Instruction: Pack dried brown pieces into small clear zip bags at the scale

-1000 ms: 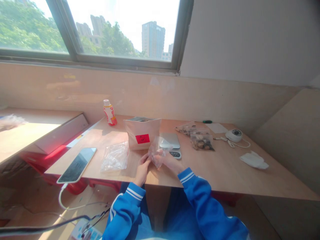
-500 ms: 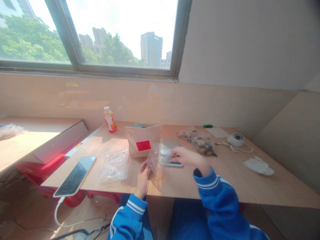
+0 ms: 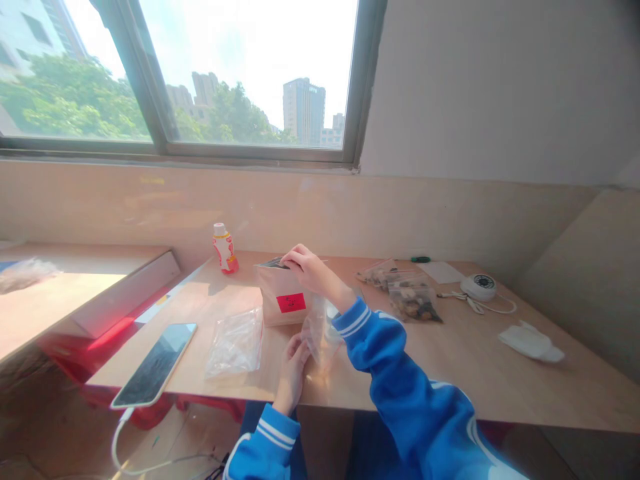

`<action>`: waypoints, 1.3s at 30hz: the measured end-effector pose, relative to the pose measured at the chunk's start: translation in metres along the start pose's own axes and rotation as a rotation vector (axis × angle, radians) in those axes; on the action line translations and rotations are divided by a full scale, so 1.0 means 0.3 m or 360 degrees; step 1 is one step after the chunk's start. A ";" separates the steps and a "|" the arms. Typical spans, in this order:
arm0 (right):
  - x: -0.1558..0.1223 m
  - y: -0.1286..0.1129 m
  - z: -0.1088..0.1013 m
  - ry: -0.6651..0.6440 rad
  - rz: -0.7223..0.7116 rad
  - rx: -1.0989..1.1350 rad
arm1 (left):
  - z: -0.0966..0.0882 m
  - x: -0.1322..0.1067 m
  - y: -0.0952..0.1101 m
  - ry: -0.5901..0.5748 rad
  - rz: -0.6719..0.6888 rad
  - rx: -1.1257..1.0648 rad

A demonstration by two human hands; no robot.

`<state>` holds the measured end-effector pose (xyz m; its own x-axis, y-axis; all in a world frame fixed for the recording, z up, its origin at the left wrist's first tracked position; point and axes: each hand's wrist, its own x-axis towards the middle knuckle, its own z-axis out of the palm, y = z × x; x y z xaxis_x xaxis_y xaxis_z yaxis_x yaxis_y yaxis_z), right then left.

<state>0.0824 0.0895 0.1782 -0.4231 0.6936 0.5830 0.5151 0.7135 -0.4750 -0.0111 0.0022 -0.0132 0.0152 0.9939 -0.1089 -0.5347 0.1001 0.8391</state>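
Your right hand lies over the top edge of the kraft paper pouch, its fingers curled at the mouth; whether they grip it can't be told. In front of the pouch, your left hand has its fingers closed on a clear plastic bag. Left of the pouch, a second clear bag lies on the desk; right of it sits a zip bag of nuts.

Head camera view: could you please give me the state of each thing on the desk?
paper pouch: upright, open
right hand: fingers over the paper pouch's mouth
clear plastic bag: held in the left hand, looks empty
phone: flat, screen dark, cable attached
drink bottle: upright, capped
flat plastic bag: on the desk, looks empty
zip bag: lying down, full of brown pieces
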 end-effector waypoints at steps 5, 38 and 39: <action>-0.030 -0.030 -0.002 -0.0184 0.0005 -0.0205 | 0.008 -0.006 0.008 -0.0064 -0.0013 0.0039; -0.072 0.139 0.008 0.0202 0.0105 -0.0630 | -0.003 0.014 -0.008 -0.0026 -0.0002 0.0125; -0.068 0.145 0.007 0.0212 0.0096 -0.0630 | -0.001 0.013 -0.006 -0.0029 -0.0001 0.0117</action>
<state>0.1119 0.1067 0.1441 -0.2968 0.6957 0.6541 0.7938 0.5605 -0.2360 -0.0104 0.0058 -0.0151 0.0314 0.9945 -0.1002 -0.4713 0.1031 0.8759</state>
